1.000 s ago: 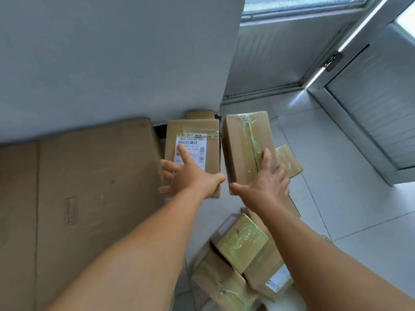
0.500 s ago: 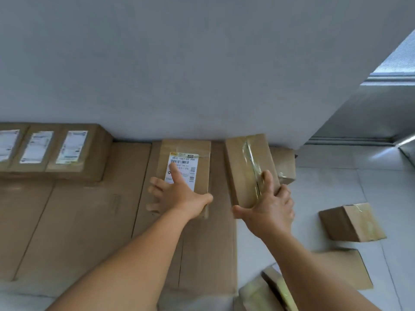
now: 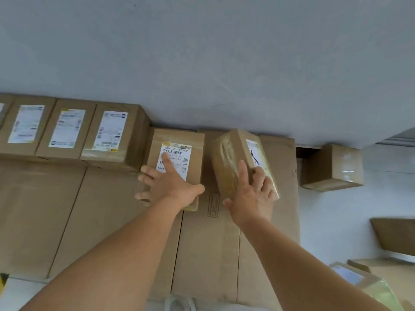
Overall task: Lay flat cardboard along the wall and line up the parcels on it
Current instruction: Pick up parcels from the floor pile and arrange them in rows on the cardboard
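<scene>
**Ana:** Left hand (image 3: 168, 187) first, nearest in: fingers spread across the labelled parcel (image 3: 177, 162), forefinger on the white label, thumb hooked at the near right corner. It grips from above.

**Ben:** And the right hand (image 3: 251, 194)?

**Ana:** Fingers curled over the near end of the taped parcel (image 3: 240, 160), which sits tilted, one edge lifted, just beside the other. Both are on the flat cardboard (image 3: 112, 209) laid along the wall (image 3: 202, 63).

**Ben:** How will they handle?

**Ana:** Stiff boxes, likely light, since one hand manages each. The glossy tape looks slippery; better to take the bare card edges or the corners.

**Ben:** Contents?

**Ana:** Sealed, every one. Cannot tell what is inside.

**Ben:** Farther back?

**Ana:** A row of parcels (image 3: 67, 129) stands label-up against the wall, the labelled parcel next in line, nearly touching. A lone box (image 3: 332, 167) sits off the sheet to the right.
</scene>
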